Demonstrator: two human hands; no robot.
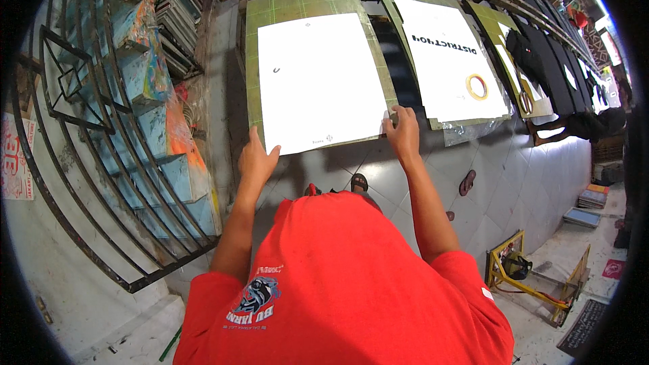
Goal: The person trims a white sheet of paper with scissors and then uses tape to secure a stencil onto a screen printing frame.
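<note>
One white sheet (321, 88) on green board (287, 5). L hand (256, 162) at nr-left corner, thumb apart; R hand (405, 138) at nr-right, fingers bent; hold: can't tell. Prob. aligning; next needs edges squared.

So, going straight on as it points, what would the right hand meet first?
Most likely the green board, just right of the white sheet; depth is unclear, so the right hand may already touch it.

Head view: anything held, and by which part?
Cannot be told: left hand is at the near left corner of the white sheet, right hand at the near right; either may merely touch sheet or green board.
</note>
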